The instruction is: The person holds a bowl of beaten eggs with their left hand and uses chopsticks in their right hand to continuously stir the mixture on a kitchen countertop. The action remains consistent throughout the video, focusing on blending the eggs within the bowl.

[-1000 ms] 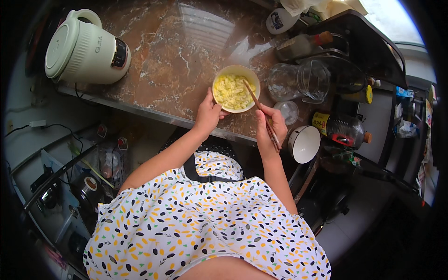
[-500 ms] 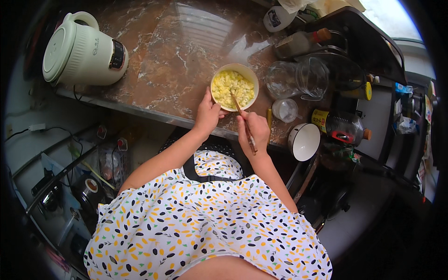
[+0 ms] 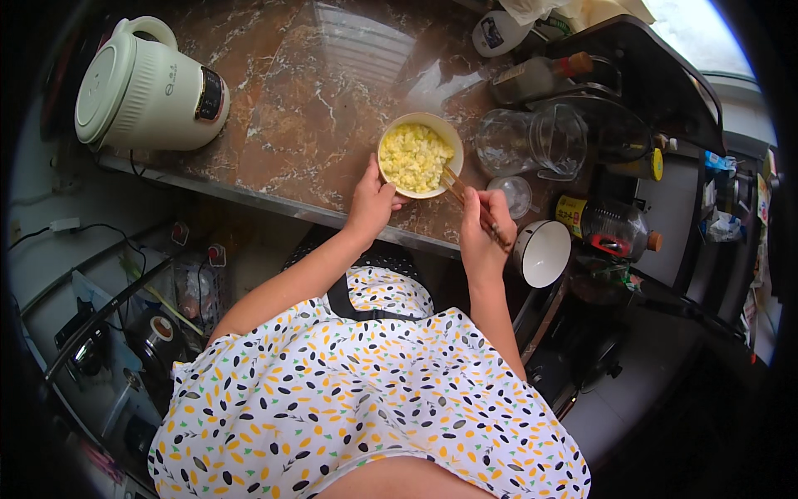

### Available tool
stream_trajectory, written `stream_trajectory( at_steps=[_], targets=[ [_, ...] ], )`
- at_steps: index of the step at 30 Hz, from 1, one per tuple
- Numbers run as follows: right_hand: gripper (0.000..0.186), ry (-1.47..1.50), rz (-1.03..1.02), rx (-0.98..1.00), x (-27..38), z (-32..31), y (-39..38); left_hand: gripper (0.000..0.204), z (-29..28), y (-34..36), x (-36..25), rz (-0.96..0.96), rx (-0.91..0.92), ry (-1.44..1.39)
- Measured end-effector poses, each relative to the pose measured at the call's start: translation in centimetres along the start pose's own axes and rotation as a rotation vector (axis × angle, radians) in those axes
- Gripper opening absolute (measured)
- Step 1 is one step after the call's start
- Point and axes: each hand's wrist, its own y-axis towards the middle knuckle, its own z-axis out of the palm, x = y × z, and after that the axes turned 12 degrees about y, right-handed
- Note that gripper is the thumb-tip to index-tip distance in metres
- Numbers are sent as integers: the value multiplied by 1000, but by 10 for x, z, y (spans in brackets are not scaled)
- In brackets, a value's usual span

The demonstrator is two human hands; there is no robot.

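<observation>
A white bowl (image 3: 444,125) holds a chopped yellow and white food (image 3: 413,158) that looks like egg. It is at the front of the brown marbled counter. My left hand (image 3: 371,200) grips the bowl's near left side, thumb by the rim and fingers reaching below it. A pair of wooden chopsticks (image 3: 455,188) is pinched in my right hand (image 3: 486,229). Their tips enter the food at the bowl's right edge, while the patterned ends stick out below my fingers.
Right of the bowl are a clear glass jug (image 3: 532,141), a small clear cup (image 3: 509,196), an enamel-look white bowl (image 3: 544,254) and a dark sauce bottle (image 3: 613,224). A pale green kettle-like appliance (image 3: 158,91) stands on the far left. The counter's front edge (image 3: 274,211) runs before me.
My right hand has moved right with the chopsticks, whose tips went from the food's middle to the bowl's right edge. The left hand stays on the bowl.
</observation>
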Motion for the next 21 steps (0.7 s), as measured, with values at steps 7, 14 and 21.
stream_trajectory(
  at_steps=[7, 14, 21],
  targets=[
    [14, 266, -5, 50, -9, 26, -3, 66, 0, 1, -1, 10, 13, -9],
    [11, -123, -661, 295, -13, 42, -27, 65, -1, -2, 1, 33, 9, -58],
    [6, 152, -125, 151, -5, 0, -16, 64, 2, -6, -10, -7, -2, -31]
  ],
)
